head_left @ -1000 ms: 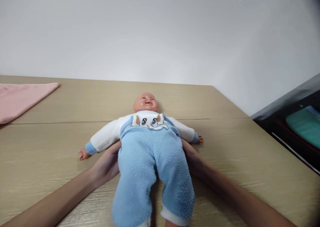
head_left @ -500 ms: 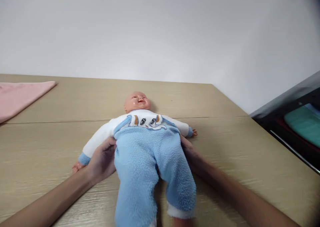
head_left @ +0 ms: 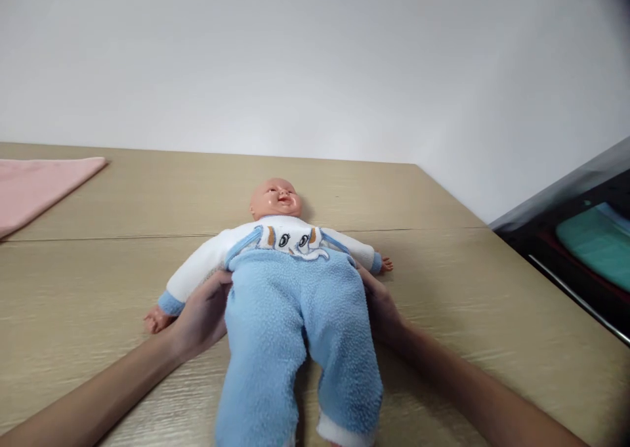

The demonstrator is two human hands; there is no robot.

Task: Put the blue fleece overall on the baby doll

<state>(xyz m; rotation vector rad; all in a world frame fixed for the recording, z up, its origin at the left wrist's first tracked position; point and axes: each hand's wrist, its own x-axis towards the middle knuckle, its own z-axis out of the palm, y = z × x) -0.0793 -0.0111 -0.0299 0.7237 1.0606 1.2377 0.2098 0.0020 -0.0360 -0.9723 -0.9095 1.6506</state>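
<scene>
A baby doll [head_left: 290,283] lies on its back on the wooden table [head_left: 123,289], head toward the far side. It wears fleecy light-blue trousers and a white top with blue cuffs and an embroidered animal face on the chest. My left hand [head_left: 207,309] grips its waist on the left, fingers tucked behind the body and hidden. On the opposite side my right hand [head_left: 378,302] holds the waist, its fingertips also out of sight behind the doll. The doll's arms spread outward past my hands, and its feet run off the bottom of the view.
A pink cloth [head_left: 44,188] lies at the table's far left. Behind the table rises a pale wall [head_left: 246,66]. Beyond the right edge stands a dark object [head_left: 546,256] with green fabric [head_left: 598,243] in it. A seam crosses the tabletop.
The doll's head and chest sit slightly further right in view, while its legs have swung a little left. Both hands keep their hold at the waist.
</scene>
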